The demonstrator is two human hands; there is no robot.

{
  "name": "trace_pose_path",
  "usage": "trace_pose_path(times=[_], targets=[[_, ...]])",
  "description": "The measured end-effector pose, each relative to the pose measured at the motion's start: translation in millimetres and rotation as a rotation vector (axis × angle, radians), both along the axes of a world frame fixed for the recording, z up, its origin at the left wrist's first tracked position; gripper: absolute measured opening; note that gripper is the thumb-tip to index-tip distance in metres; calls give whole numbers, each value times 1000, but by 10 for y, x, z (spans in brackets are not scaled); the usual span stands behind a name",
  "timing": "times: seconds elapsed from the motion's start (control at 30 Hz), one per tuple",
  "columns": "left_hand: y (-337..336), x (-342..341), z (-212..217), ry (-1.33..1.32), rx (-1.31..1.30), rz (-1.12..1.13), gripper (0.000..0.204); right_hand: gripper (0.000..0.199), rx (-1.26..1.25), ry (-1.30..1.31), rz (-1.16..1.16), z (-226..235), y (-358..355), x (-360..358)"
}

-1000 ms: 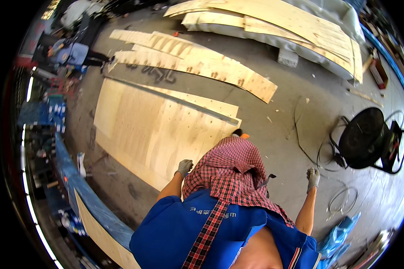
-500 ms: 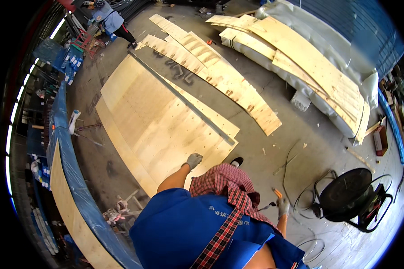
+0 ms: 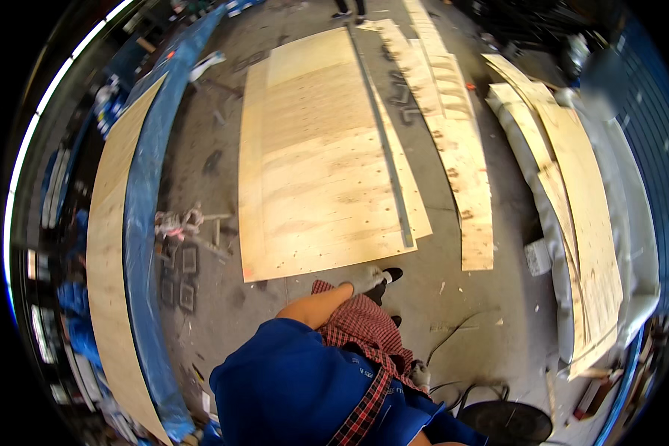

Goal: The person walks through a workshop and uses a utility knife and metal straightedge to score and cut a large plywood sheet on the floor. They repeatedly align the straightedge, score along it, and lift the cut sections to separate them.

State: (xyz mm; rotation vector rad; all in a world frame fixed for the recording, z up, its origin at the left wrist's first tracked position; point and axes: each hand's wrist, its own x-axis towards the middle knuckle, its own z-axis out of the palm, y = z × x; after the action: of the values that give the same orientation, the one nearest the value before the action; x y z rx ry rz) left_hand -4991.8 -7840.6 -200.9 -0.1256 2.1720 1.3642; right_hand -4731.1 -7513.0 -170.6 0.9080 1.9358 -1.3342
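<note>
My left hand (image 3: 366,279), in a pale grey work glove, hangs in front of the checked apron near my shoe. It is blurred, so its fingers cannot be made out, and no held thing shows. Low beside the apron's right side, my right hand (image 3: 421,376) shows only in part, also gloved; whatever it might hold is hidden. Ahead of me lies a wide stack of plywood sheets (image 3: 312,178), its near edge just beyond my left hand. A long narrow metal bar (image 3: 383,137) rests along the stack's right side.
Plywood strips (image 3: 453,156) lie on the floor to the right. Farther right, more boards (image 3: 580,186) rest on a grey-wrapped pile. At left, a plywood strip (image 3: 111,245) stands along a blue-wrapped stack (image 3: 145,275). A black round object (image 3: 505,422) and cables are near right; another person's legs (image 3: 348,9) are far off.
My view has turned left. My left hand has come off the plywood toward my apron. My right hand was out to the side by an orange-handled tool, which no longer shows.
</note>
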Motion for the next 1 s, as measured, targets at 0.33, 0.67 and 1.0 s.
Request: trace_pose_path(times=[0.33,0.67,1.0], targets=[[-519,1923,-478,-285,-120,268,31,10,-61,-71,41,-866,1122,-1268],[-1151,1513,-1298,-363,-95,515,26,26,223,45,468,-2064,0,-2916],[-1524,377,-3982,-530,387,1310,14,52,535,109,783,-4629,-1069,-4633]])
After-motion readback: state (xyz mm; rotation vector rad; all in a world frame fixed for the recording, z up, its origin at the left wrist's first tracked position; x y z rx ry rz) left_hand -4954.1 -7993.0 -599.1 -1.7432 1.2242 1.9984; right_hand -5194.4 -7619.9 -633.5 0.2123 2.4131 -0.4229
